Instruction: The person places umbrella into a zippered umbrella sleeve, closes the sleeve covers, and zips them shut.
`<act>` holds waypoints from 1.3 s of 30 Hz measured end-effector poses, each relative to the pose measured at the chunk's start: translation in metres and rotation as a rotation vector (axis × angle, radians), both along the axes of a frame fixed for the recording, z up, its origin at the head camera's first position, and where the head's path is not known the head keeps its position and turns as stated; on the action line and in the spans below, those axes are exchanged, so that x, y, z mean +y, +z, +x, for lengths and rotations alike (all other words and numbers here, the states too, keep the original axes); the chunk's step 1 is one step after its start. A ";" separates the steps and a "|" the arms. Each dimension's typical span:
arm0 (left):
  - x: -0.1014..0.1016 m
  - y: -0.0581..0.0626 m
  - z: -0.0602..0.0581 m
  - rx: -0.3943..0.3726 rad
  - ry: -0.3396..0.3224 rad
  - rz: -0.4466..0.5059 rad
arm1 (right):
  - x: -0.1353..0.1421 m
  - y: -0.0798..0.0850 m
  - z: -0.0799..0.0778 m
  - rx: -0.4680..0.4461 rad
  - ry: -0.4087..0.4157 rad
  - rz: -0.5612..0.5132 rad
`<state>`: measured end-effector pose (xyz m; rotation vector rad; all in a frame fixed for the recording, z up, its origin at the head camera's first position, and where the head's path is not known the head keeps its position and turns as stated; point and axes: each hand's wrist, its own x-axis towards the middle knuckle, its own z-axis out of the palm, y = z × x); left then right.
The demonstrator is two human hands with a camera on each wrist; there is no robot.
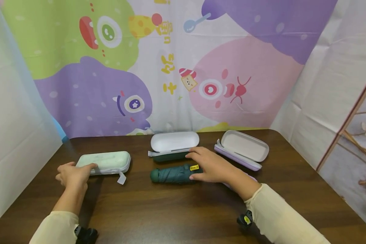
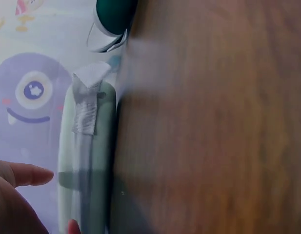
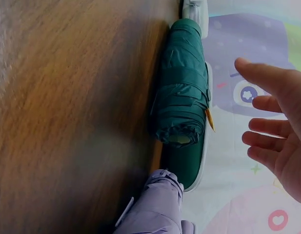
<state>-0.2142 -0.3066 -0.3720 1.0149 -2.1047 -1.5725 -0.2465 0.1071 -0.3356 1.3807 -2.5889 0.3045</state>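
While the right hand point(image 1: 211, 164) hung by the right end of the folded green umbrella point(image 1: 170, 175), its fingers were loosely bent, thumb well apart, and it wasn't gripping anything. That umbrella lay flat on the bench point(image 1: 158, 217), just in front of the open dark green case point(image 1: 170, 156), with a lilac umbrella point(image 3: 152, 207) near its right end. Honestly, it looked pretty light, with soft, slick-ish fabric round a stiff core, so I'd have gone for the middle, across the wrap band, rather than those loose folds at the end, plus the yellow tag point(image 1: 194, 167) looked easy to snag. Meanwhile the left hand point(image 1: 74, 174) was at the left end of the closed mint case point(image 1: 108, 161), thumb and fingers wide; couldn't tell if it actually touched. That shell looked stiff and smooth, best held across its width.
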 end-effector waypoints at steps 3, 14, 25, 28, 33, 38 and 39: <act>0.005 0.002 0.000 0.047 -0.056 -0.130 | -0.001 -0.001 0.001 0.036 0.013 -0.022; 0.039 0.025 -0.012 0.356 -0.354 -0.466 | -0.020 -0.001 0.003 -0.019 0.008 -0.048; 0.070 0.023 -0.035 0.399 -0.728 -0.461 | -0.034 -0.002 0.002 -0.099 -0.004 0.041; 0.079 0.022 -0.042 0.406 -0.777 -0.439 | -0.037 -0.004 0.001 -0.110 -0.026 0.073; 0.089 0.020 -0.057 0.398 -0.803 -0.451 | -0.045 -0.008 0.000 -0.083 -0.050 0.165; 0.098 0.020 -0.075 0.352 -0.810 -0.455 | -0.053 -0.014 -0.002 -0.050 -0.100 0.253; 0.099 0.021 -0.079 0.335 -0.816 -0.441 | -0.054 -0.015 -0.003 -0.047 -0.107 0.267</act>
